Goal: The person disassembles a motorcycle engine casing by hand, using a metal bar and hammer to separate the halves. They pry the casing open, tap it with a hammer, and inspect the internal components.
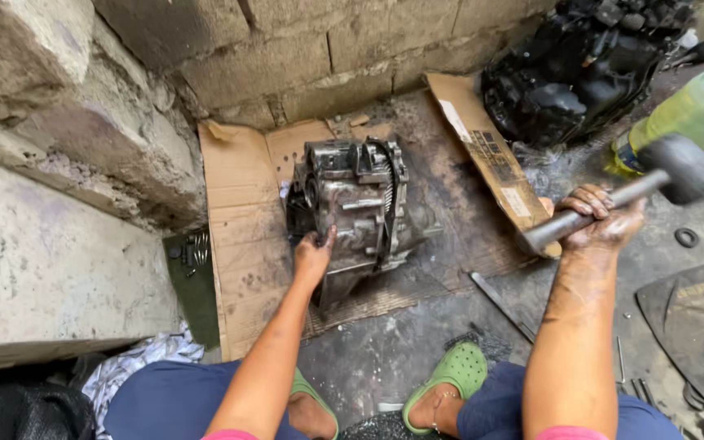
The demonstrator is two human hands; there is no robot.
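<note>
Hammering is being prepared: a rubber mallet (682, 167) is being gripped by its metal handle in the clenched right hand (605, 220) and is being held raised, off to the right of the work. A greasy metal gearbox housing (360, 208) is being steadied at its lower left edge by the left hand (313, 257), fingers pressed on the casing. The housing is being supported on flattened cardboard (242, 212) against a block wall (303, 57). The next blow, by judgement, is calling for a clear swing and for the left fingers to be kept away from the struck spot. Close by, a green plastic bottle (694, 110), a black engine part (580, 65) and a loose metal rod (503, 305) are crowding the right side.
</note>
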